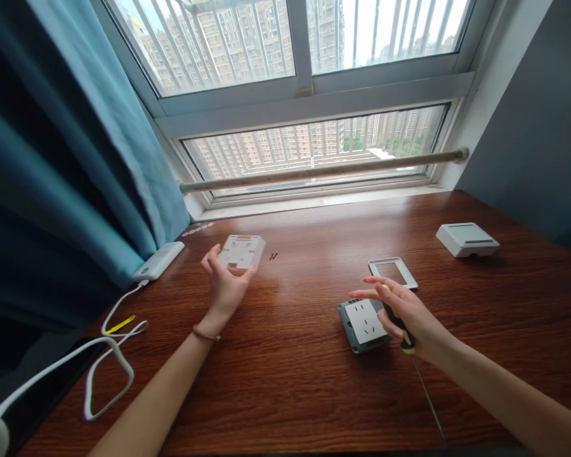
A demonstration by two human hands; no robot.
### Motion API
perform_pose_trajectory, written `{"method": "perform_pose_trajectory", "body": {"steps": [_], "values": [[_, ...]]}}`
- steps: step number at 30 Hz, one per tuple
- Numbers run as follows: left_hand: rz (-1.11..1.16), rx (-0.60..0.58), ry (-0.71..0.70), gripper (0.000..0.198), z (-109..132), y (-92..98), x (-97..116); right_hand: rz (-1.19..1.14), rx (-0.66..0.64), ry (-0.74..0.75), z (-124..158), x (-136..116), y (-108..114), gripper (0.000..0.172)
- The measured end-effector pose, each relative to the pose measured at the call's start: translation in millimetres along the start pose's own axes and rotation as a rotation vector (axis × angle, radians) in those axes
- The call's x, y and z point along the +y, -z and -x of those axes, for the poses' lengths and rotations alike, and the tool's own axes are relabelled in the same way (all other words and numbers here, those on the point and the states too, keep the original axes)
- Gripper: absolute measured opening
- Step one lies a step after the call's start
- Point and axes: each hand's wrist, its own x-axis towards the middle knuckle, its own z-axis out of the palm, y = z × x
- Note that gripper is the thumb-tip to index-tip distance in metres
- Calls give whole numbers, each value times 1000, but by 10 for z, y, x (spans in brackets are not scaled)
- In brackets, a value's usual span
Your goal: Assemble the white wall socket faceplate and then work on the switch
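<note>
My left hand (224, 285) is raised above the wooden table (295, 374), fingers around the near edge of a white square box (242, 251) that it holds up. My right hand (402, 311) rests beside a grey socket module with a white face (363, 324) lying flat on the table. Its lower fingers curl around the black-and-yellow handle of a screwdriver (406, 336), whose thin shaft runs back toward me along my forearm. The upper fingers stretch out over the socket. A white frame (393, 272) lies just beyond that hand.
Two small dark screws (273, 256) lie right of the held box. A white box (467, 239) sits at the far right. A white power bank (158, 260) with looping white cables (109, 355) is at the left by the blue curtain (76, 146). The window stands behind.
</note>
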Motion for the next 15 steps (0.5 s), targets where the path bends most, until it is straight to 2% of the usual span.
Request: {"method": "perform_pose_trajectory", "body": {"steps": [4, 7, 10, 15], "values": [[-164, 50, 143, 86, -396, 48, -849, -20, 10, 14, -20, -33, 38, 37], [-208, 25, 150, 86, -510, 31, -1244, -35, 16, 2, -34, -15, 36, 36], [-257, -29, 142, 88, -556, -24, -1442, -40, 16, -2, -46, 4, 34, 34], [-321, -67, 153, 88, -594, -108, -1566, -51, 19, 4, -48, -2, 31, 29]]}}
